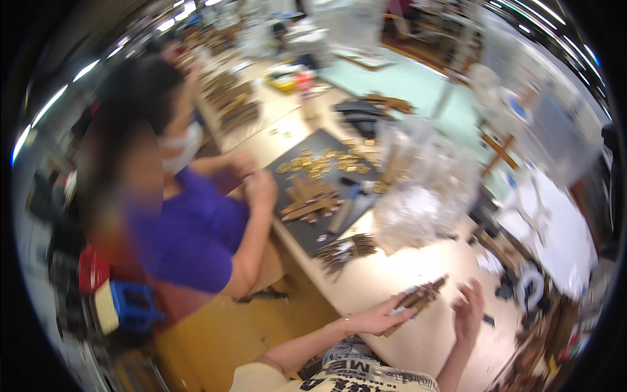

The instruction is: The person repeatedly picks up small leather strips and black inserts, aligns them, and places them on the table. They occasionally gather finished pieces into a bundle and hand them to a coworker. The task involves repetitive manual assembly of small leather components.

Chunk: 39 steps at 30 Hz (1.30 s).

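Note:
My left hand (384, 317) is closed round a bundle of narrow brown strips (424, 295), perhaps leather straps, just above the pale table (418, 349). The strips point up and to the right, and motion blur hides their detail. Beside their far end my right hand (467, 312) is raised with its fingers apart and slightly curled. Nothing shows in it. A small dark piece (488, 320) lies on the table to its right. Left of the bundle, a pile of thin dark brown strips (346, 253) rests near the table's edge.
At the left, a masked person in a purple top (202, 222) works with both hands together. A dark mat (282, 171) bears gold metal pieces (320, 162) and brown strips (312, 199). Clear plastic bags (418, 209) stand ahead. A tape roll (529, 289) and clutter line the right side.

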Each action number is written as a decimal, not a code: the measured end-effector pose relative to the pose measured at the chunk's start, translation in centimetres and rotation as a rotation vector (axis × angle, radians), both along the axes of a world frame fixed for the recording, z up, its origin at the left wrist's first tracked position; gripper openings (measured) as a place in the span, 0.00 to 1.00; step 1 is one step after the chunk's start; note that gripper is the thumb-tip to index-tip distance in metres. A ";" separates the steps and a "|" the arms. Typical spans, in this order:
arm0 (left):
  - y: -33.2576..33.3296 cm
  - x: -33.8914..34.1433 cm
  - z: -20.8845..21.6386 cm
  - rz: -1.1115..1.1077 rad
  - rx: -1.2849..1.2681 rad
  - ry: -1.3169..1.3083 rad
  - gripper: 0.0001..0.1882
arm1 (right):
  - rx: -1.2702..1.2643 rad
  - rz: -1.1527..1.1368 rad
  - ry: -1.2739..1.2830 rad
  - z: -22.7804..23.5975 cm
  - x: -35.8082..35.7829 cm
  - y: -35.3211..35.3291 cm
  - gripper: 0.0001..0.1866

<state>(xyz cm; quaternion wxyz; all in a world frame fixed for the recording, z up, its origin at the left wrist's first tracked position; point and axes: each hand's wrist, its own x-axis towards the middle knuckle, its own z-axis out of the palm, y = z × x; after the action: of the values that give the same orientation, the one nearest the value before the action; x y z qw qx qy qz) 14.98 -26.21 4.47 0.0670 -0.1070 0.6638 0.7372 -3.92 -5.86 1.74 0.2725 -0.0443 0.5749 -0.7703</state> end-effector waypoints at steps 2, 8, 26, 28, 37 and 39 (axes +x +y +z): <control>-0.5 0.0 0.6 -0.020 0.176 -0.099 0.36 | -0.243 0.058 -0.251 1.8 1.9 -2.5 0.19; -2.1 0.7 -0.6 -0.046 0.547 -0.061 0.28 | -0.231 0.196 -0.102 2.3 1.4 -4.4 0.10; 1.0 -3.3 -3.8 -0.081 0.279 0.381 0.24 | -0.002 0.610 0.331 2.1 4.4 -15.2 0.26; 1.4 -3.2 -4.6 -0.061 0.282 0.354 0.24 | -0.003 0.640 0.350 2.3 4.3 -16.0 0.27; 2.7 -4.2 -3.5 0.119 0.175 0.467 0.25 | -0.055 0.709 0.396 3.2 4.2 -18.0 0.28; 3.1 -5.0 -2.5 0.181 0.125 0.521 0.25 | -0.075 0.722 0.405 3.5 3.9 -18.3 0.28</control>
<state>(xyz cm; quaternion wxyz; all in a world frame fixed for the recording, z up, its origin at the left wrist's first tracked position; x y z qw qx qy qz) 9.98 -23.16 1.94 -0.1656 0.0313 0.5998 0.7822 -0.02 -24.12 5.21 0.4047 -0.4036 0.5361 -0.6212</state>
